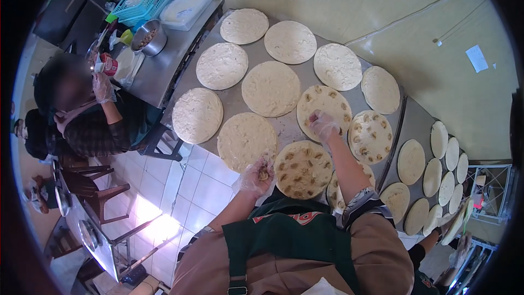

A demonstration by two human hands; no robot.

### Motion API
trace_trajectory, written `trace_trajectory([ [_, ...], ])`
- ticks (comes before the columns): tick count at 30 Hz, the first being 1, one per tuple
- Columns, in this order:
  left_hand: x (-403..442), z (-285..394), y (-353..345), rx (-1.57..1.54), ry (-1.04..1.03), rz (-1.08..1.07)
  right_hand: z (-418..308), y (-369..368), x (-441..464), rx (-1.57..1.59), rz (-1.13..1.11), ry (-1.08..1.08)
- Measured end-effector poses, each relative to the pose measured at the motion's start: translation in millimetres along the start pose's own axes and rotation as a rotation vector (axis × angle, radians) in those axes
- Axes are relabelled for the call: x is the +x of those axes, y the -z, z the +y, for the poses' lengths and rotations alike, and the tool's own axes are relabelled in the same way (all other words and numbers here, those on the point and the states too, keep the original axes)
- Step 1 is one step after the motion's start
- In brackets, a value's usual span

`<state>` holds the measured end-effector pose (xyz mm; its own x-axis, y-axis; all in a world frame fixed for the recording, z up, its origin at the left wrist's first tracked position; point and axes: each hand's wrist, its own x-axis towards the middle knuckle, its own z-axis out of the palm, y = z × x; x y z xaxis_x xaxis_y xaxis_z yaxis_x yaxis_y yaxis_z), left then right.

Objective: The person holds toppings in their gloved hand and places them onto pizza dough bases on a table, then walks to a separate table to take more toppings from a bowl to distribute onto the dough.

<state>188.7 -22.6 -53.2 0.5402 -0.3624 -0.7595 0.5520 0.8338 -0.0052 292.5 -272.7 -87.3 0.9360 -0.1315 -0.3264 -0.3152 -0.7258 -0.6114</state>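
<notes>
Clear plastic gloves cover both my hands. My left hand [256,179] is cupped palm up at the table's front edge, holding small brownish topping pieces, below a plain dough round [247,141]. Over the left part of a round with a partial ring of brown pieces [333,104], my right hand [323,124] has its fingers pinched together and pointing down; whatever they hold is too small to make out. Just right of my left hand lies a round covered with brown pieces [303,170]. Another topped round [370,137] lies right of my right hand.
Several white-coated rounds [221,65] cover the metal table [180,90]. A second table on the right holds more rounds [411,162]. At the left, a seated person [93,109] is beside a counter with a metal bowl [149,38] and turquoise baskets [141,1].
</notes>
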Motion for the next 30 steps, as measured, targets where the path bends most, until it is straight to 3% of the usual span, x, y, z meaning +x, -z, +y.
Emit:
trace_trajectory([
  [7, 14.2, 3.2, -9.8, 0.068, 0.024, 0.086, -9.1, 3.2, -3.8, -0.434, 0.032, 0.009],
  [9, 20.2, 0.1, -18.3, 0.106, 0.039, 0.115, 12.9, -23.6, -0.2, 0.575, -0.080, -0.077],
  [11, 29.1, -5.3, -27.8, 0.147, 0.057, 0.140, -49.5, 3.2, -44.8, 0.374, -0.307, 0.235],
  [14, 45.9, -12.5, -35.6, 0.192, 0.096, 0.041, -59.1, -14.5, -58.0, 0.554, -0.459, 0.250],
  [15, 49.7, -13.4, -37.1, 0.207, 0.098, -0.091, -60.1, -14.0, -59.0, 0.554, -0.458, 0.249],
  [16, 52.8, -13.6, -38.1, 0.222, 0.099, -0.222, -61.1, -13.1, -59.9, 0.601, -0.439, 0.169],
  [17, 55.9, -13.3, -39.2, 0.223, 0.100, -0.223, -62.0, -12.0, -59.7, 0.647, -0.419, 0.088],
  [20, 46.1, -11.1, -55.3, 0.283, 0.110, -0.188, -48.6, -15.5, -53.7, 0.764, -0.419, 0.009],
  [22, 27.6, -9.1, -71.5, 0.135, 0.132, -0.034, -46.7, -7.3, -47.3, 0.763, -0.407, -0.021],
  [24, 30.5, -4.2, -64.3, 0.128, 0.132, -0.010, -39.3, -1.2, -33.3, 0.760, -0.395, -0.046],
  [26, 33.8, 2.7, -51.9, 0.118, 0.130, 0.015, -22.9, -4.3, -13.3, 0.929, -0.209, -0.119],
  [27, 36.0, 7.2, -45.2, 0.093, 0.133, -0.023, -23.8, 0.4, -3.7, 0.929, -0.210, -0.116],
  [29, 33.5, 13.0, -39.0, 0.067, 0.134, -0.056, -27.1, 7.7, 10.8, 0.207, 0.012, -0.171],
  [30, 30.4, 15.2, -39.2, 0.057, 0.118, -0.051, -22.6, 4.2, 15.5, 0.207, 0.010, -0.170],
])
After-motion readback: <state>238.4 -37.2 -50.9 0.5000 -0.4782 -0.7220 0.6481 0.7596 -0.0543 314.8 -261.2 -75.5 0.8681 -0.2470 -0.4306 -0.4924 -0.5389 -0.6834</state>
